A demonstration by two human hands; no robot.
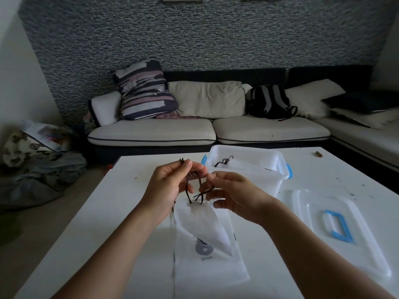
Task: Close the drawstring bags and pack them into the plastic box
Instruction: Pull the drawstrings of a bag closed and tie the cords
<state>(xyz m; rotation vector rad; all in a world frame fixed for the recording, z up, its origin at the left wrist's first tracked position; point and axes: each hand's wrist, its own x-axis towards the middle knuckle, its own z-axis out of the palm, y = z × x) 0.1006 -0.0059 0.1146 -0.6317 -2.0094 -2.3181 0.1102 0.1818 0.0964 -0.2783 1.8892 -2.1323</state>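
A white drawstring bag point(200, 221) hangs above the table with its mouth gathered, dangling from dark cords point(190, 190). My left hand point(170, 186) pinches the cord ends between thumb and fingers. My right hand point(233, 195) pinches the other cord strands beside it. Under them a second white bag point(207, 262) with a grey print lies flat on the table. The clear plastic box point(278, 162) with blue latches stands just behind my hands, and a bag with a dark cord point(224, 162) lies inside it.
The box's clear lid point(354, 240) with a blue handle lies on the white table point(108, 223) at the right. A small brown object point(319, 154) sits near the table's far right edge. A sofa with cushions and a backpack stands behind the table.
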